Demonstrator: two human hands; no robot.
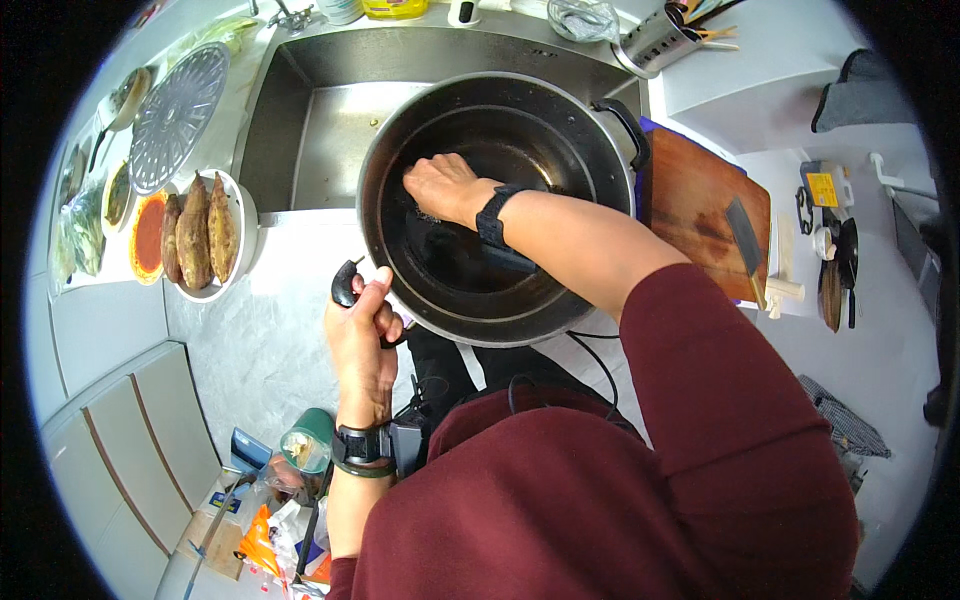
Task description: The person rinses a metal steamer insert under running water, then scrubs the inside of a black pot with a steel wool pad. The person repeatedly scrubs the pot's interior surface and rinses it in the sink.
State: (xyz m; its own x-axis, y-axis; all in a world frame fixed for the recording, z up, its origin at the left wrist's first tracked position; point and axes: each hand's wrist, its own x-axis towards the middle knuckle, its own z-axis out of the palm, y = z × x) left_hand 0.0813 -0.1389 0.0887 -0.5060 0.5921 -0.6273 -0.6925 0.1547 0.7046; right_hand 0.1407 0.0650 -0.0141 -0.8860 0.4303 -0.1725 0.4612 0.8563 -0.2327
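A large dark metal pot is tilted over the front right part of the steel sink, its wet inside facing me. My left hand is closed around the black side handle at the pot's lower left. Inside the pot, my right hand presses against the left part of the inner wall, fingers curled. A bit of what looks like a metal scouring pad shows under the palm; the rest is hidden by the hand. The pot's other black handle stands free at the upper right.
The stainless steel sink lies behind the pot. To the left are a white bowl of sweet potatoes, a perforated steamer plate and a dish of red sauce. A wooden cutting board with a cleaver lies to the right.
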